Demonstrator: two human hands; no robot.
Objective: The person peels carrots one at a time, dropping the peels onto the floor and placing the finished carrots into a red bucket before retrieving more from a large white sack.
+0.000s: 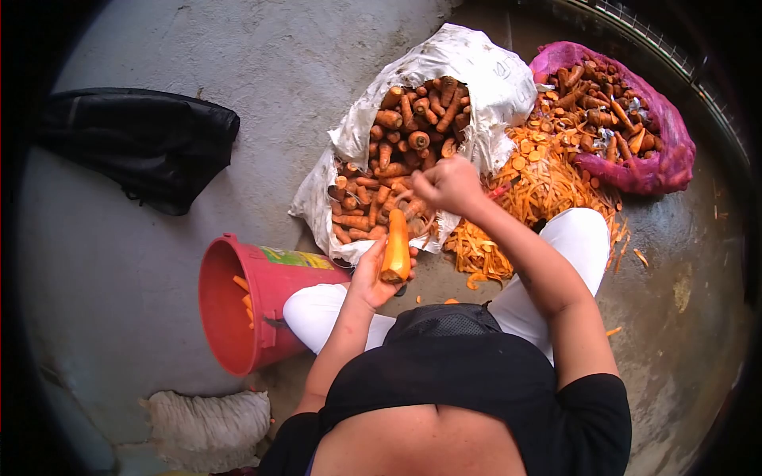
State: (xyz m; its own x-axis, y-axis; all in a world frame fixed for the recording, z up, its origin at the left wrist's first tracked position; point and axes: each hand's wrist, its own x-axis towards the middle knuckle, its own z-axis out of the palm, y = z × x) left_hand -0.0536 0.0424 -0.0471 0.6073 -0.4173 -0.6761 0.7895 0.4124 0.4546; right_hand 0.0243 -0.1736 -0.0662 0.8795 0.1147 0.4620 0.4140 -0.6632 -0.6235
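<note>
My left hand [375, 274] is wrapped round a peeled carrot [395, 250], its thick end toward me and its thin end pointing away. The carrot's surface is smooth and bright orange. Just beyond its tip, my right hand [451, 186] is closed, apart from the carrot. A red handle end [499, 192] shows beside the right wrist; the rest of that tool is hidden by the hand. Below and beyond both hands, a white sack [484, 67] lies with its mouth toward me, full of unpeeled carrots [409, 143].
Orange peelings [548, 186] are heaped right of the sack. Behind them stands a pink mesh sack [675, 151] of carrots and scraps. A red bucket [274, 289] lies tipped at my left, peeled carrots inside. A black cloth [151, 143] and a pale sack [210, 428] lie farther left.
</note>
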